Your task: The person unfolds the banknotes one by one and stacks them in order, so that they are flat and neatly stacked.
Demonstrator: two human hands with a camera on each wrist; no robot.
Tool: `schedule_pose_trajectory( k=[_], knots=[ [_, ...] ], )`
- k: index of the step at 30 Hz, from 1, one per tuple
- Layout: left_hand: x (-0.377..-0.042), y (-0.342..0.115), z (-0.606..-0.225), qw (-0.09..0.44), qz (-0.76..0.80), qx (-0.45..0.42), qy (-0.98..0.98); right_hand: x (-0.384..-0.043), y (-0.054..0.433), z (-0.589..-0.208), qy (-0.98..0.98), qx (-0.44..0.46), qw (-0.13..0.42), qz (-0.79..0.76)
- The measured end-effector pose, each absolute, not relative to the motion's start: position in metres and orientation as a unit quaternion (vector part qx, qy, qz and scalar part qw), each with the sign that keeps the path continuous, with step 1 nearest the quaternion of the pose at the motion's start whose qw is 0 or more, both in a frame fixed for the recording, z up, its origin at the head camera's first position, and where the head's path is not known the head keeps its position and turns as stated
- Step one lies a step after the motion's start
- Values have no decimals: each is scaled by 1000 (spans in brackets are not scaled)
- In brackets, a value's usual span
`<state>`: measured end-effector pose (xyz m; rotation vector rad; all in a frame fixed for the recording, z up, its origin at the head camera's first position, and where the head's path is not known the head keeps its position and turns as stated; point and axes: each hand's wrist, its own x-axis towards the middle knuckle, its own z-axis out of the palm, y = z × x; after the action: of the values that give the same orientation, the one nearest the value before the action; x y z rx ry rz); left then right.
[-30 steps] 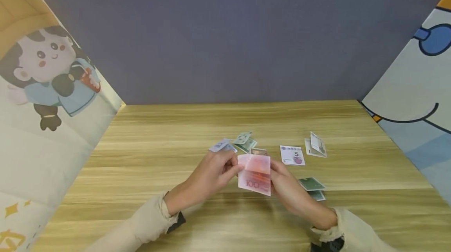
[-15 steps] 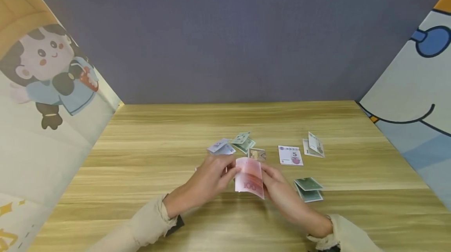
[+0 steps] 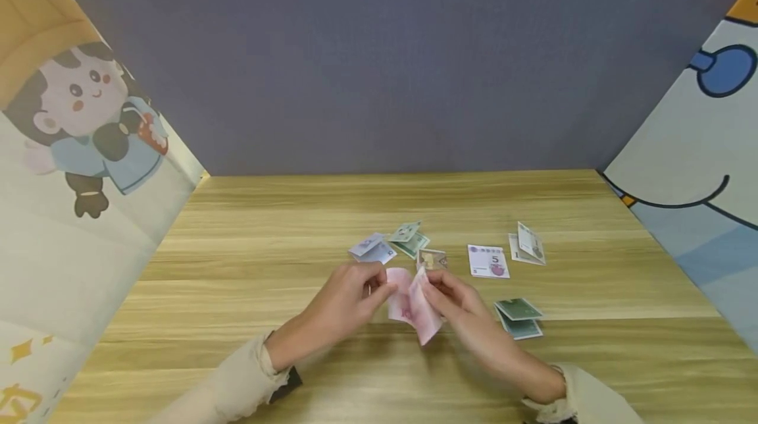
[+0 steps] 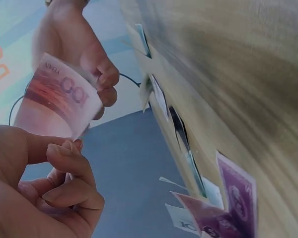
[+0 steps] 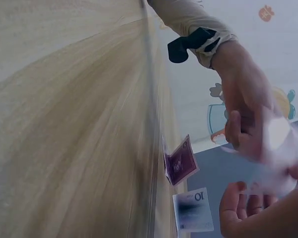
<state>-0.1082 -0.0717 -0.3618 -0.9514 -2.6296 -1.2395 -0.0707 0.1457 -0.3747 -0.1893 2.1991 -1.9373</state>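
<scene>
Above the table, both my hands hold a pink 100 yuan banknote [image 3: 423,312], bent along its middle with its right part swung toward me. My left hand [image 3: 340,302] pinches its left edge between thumb and fingers. The right hand [image 3: 476,322] pinches the right edge. In the left wrist view the note [image 4: 59,96] spans between the two hands, its "100" visible. The right wrist view shows it only as a pale blur. Near the left hand stands a folded purple banknote [image 5: 182,163], which my left hand hides in the head view.
Behind the hands lie a folded bluish banknote [image 3: 373,249], a folded green one [image 3: 408,238] and a partly covered brown one [image 3: 433,259]. Rightward are a purple 5 note [image 3: 488,261], a folded grey note [image 3: 529,245] and a folded dark green note [image 3: 519,318]. A grey wall [image 3: 403,68] rises behind.
The pink banknote was held nearly flat facing me. It has curved and now bends along its middle, as the right hand has moved slightly left and turned its edge.
</scene>
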Motion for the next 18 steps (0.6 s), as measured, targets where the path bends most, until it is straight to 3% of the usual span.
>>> schedule_pose_trajectory(
  k=[7,18],
  knots=[
    [-105,-83,-364,-21,-452,-273,-849,-69,157,-380,731,-78,127,-666],
    [-99,-96,-375,-61,-455,-255,-851,-76,181,-394,742,-87,176,-642]
  ],
)
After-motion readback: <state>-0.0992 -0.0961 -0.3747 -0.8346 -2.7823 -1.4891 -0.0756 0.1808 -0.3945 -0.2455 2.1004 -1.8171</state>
